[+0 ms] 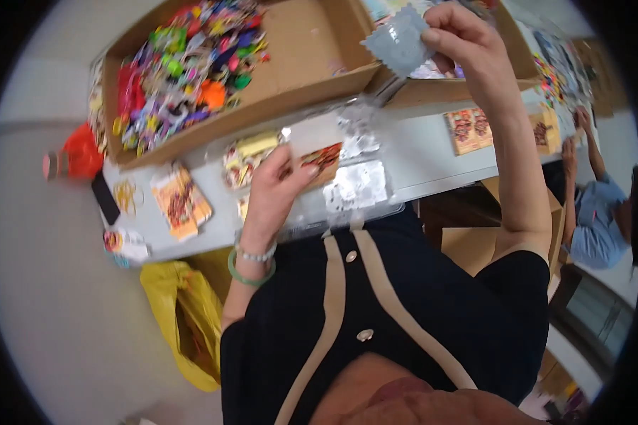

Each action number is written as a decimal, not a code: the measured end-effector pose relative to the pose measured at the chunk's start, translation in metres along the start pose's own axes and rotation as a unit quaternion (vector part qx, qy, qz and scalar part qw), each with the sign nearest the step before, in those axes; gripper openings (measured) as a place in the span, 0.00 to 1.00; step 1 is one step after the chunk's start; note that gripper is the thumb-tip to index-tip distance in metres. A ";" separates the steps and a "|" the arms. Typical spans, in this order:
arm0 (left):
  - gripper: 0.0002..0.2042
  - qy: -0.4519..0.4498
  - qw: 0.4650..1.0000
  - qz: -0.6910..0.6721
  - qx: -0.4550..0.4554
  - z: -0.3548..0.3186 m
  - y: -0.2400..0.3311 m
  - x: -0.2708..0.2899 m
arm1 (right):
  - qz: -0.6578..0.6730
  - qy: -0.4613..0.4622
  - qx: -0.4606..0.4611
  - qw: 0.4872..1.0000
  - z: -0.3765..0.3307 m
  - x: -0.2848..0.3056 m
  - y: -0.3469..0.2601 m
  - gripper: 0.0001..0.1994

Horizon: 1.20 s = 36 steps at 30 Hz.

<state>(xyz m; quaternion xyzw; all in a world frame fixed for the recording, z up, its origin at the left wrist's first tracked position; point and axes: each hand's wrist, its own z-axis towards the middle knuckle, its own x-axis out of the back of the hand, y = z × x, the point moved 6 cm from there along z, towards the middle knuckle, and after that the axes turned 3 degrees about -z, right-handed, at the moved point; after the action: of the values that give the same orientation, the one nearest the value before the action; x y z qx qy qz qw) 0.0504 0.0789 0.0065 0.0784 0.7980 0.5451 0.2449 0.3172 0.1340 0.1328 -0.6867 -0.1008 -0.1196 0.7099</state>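
Observation:
My right hand (pixel 468 39) is raised over a cardboard box at the back right. Its thumb and fingers pinch a small grey-blue sachet (pixel 398 47) with zigzag edges. Lower and to the left, my left hand (pixel 275 183) grips a printed orange-and-red card (pixel 322 161) between thumb and fingers. Under and beside that card lie clear plastic packs (pixel 360 185) with silvery, dark-spotted contents. A pack with yellow and red pieces (pixel 252 157) sits just behind my left hand, partly covered by it.
A large cardboard box (pixel 298 91) holds a heap of colourful trinkets (pixel 191 67). Printed card stacks (pixel 180 201) (pixel 469 130), a black phone-like slab (pixel 105 199) and rubber bands (pixel 125 196) lie on the table. A yellow bag (pixel 169 304) hangs below. A co-worker (pixel 594 219) works at right.

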 end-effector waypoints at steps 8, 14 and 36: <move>0.14 -0.017 0.996 -0.077 -0.029 -0.006 0.004 -0.003 | -0.241 -0.086 0.298 0.920 -0.043 -0.108 -0.014 0.07; 0.16 -0.009 0.994 -0.109 -0.027 -0.011 -0.003 0.006 | -0.314 -0.156 0.288 0.891 -0.050 -0.127 -0.024 0.09; 0.13 -0.016 0.989 -0.142 -0.035 -0.009 -0.015 0.031 | -0.263 -0.194 0.239 0.914 -0.042 -0.144 -0.036 0.08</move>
<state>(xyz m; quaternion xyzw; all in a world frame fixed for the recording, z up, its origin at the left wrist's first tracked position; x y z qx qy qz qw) 0.0209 0.0774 -0.0143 -0.0356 0.7775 0.5313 0.3346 0.1684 0.0953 0.1208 -0.4549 -0.4395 -0.1387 0.7620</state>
